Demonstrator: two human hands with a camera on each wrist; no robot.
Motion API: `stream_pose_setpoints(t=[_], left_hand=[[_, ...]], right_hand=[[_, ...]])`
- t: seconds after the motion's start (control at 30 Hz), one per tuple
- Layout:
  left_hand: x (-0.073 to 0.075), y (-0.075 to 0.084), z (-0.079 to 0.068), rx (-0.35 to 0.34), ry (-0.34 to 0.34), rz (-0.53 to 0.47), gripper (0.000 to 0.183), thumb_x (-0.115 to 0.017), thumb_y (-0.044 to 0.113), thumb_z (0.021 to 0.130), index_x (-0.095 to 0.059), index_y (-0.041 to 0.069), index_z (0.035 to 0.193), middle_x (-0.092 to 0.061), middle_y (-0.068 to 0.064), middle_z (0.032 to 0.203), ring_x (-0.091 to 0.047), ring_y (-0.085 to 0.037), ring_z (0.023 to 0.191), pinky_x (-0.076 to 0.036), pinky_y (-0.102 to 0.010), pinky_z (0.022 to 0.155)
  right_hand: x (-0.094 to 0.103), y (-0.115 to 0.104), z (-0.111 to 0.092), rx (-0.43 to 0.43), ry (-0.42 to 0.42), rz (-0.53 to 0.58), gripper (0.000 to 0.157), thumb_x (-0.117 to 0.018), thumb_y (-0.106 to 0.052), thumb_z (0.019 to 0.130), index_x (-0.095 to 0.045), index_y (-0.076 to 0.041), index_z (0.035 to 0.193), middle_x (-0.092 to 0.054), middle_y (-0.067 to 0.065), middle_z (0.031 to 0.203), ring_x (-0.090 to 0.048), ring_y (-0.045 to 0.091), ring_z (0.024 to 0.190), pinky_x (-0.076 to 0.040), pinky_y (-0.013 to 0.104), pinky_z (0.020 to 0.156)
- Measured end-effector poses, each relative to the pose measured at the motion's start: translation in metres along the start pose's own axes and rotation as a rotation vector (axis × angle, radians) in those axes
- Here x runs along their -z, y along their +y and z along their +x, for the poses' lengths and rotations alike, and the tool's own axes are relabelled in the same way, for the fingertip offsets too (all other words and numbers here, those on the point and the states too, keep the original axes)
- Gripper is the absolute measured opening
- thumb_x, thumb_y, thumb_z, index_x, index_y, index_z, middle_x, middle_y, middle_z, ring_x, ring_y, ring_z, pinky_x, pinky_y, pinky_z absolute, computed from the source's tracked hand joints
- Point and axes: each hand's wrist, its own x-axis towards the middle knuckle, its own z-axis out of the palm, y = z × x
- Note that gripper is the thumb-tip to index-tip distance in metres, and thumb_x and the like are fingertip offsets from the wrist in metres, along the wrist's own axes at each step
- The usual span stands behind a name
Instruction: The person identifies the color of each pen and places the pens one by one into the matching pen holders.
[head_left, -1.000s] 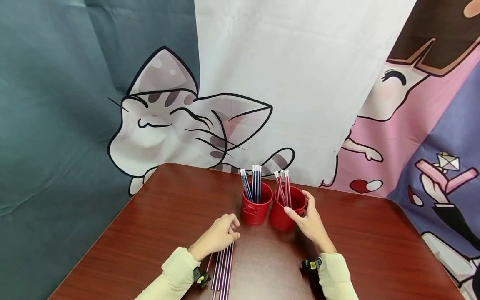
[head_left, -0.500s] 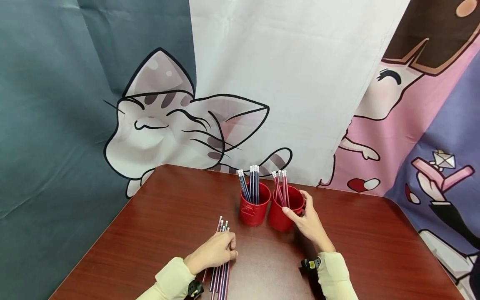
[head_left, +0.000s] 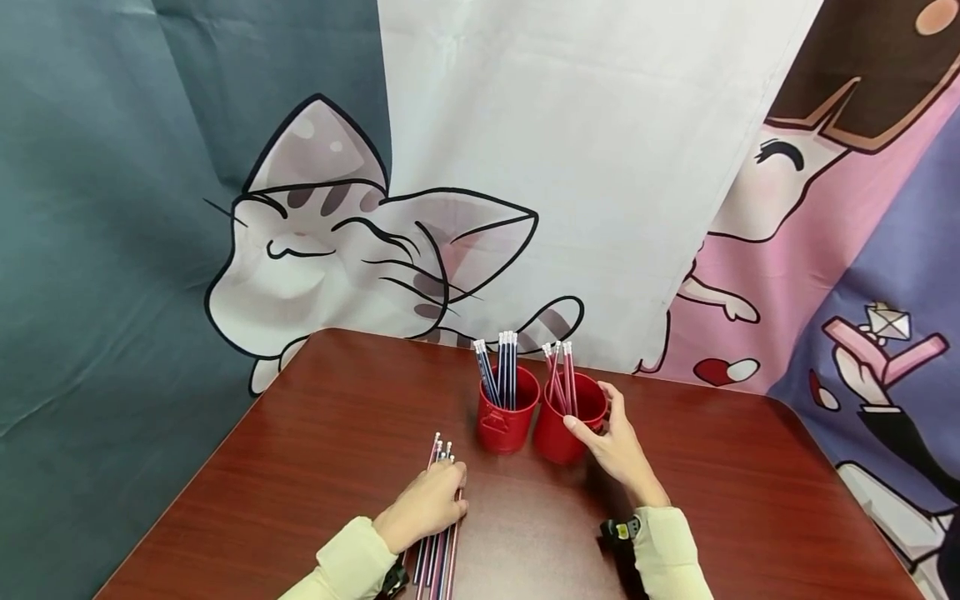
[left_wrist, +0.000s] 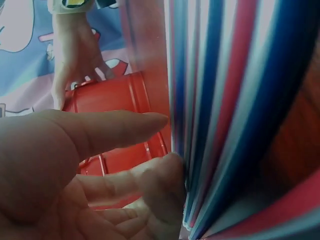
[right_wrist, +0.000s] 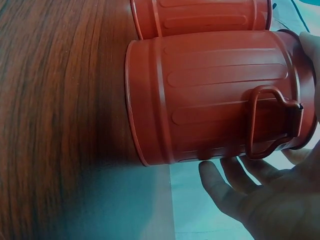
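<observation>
Red and blue striped pencils (head_left: 441, 550) lie in a loose bundle on the table, eraser ends away from me. Over them is my left hand (head_left: 427, 504); in the left wrist view its thumb and a fingertip reach the edge of the pencils (left_wrist: 220, 100), with a gap between them. My right hand (head_left: 622, 446) holds the right red bucket (head_left: 558, 437) by its rim, thumb on the near side and fingers at the far side by the wire handle (right_wrist: 255, 120). Several red pencils (head_left: 567, 379) stand in this bucket.
Close beside it, the left red bucket (head_left: 504, 432) holds several dark blue pencils (head_left: 507, 371). Both stand on a brown wooden table (head_left: 360, 400), towards its back edge. A cloth with a cartoon cat (head_left: 300, 267) hangs behind the table.
My left hand has drawn back towards me over the pencils, uncovering their eraser ends, then lowered its fingers to them. My right hand keeps its hold on the bucket.
</observation>
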Motion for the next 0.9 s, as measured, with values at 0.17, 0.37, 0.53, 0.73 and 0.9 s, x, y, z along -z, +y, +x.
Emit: stream_pose_setpoints(t=[0.17,0.37,0.53,0.73,0.9], left_hand=[[-0.002,0.003,0.001,0.035,0.019,0.04,0.025,-0.071,0.012,0.066,-0.046,0.012,0.064,-0.044,0.001,0.064,-0.043,-0.014,0.056,-0.039,-0.029,0.05],[-0.002,0.007,0.003,0.041,0.032,0.067,0.022,-0.069,0.008,0.065,-0.047,0.01,0.06,-0.047,-0.002,0.059,-0.046,-0.016,0.054,-0.041,-0.033,0.05],[-0.001,0.011,0.003,0.094,0.009,0.081,0.017,-0.064,0.006,0.066,-0.05,0.01,0.059,-0.051,-0.004,0.057,-0.045,-0.015,0.05,-0.038,-0.033,0.044],[-0.001,0.015,0.003,0.177,0.007,0.113,0.013,-0.063,0.008,0.067,-0.052,0.011,0.06,-0.055,-0.008,0.061,-0.051,-0.022,0.051,-0.037,-0.035,0.04],[0.001,0.014,0.007,0.25,0.026,0.052,0.019,-0.063,0.011,0.069,-0.048,0.011,0.057,-0.051,-0.006,0.058,-0.047,-0.02,0.05,-0.036,-0.036,0.041]], right_hand=[[0.001,-0.001,0.0,0.0,-0.001,0.002,0.079,-0.07,-0.034,0.08,-0.021,-0.018,0.14,-0.043,0.01,0.128,-0.053,0.029,0.106,-0.048,0.036,0.085],[0.001,-0.003,-0.001,-0.014,-0.001,0.002,0.079,-0.07,-0.034,0.08,-0.021,-0.018,0.14,-0.043,0.01,0.129,-0.053,0.028,0.107,-0.047,0.027,0.084],[0.0,-0.003,-0.001,-0.018,-0.001,-0.005,0.079,-0.07,-0.035,0.08,-0.02,-0.019,0.14,-0.042,0.01,0.13,-0.052,0.028,0.109,-0.046,0.031,0.086],[0.0,-0.001,-0.002,-0.017,-0.002,0.005,0.08,-0.07,-0.033,0.08,-0.02,-0.017,0.14,-0.042,0.011,0.13,-0.052,0.029,0.11,-0.046,0.025,0.085],[0.001,-0.002,-0.001,-0.016,-0.007,0.011,0.081,-0.07,-0.034,0.08,-0.019,-0.017,0.14,-0.041,0.012,0.132,-0.051,0.032,0.111,-0.046,0.032,0.088]])
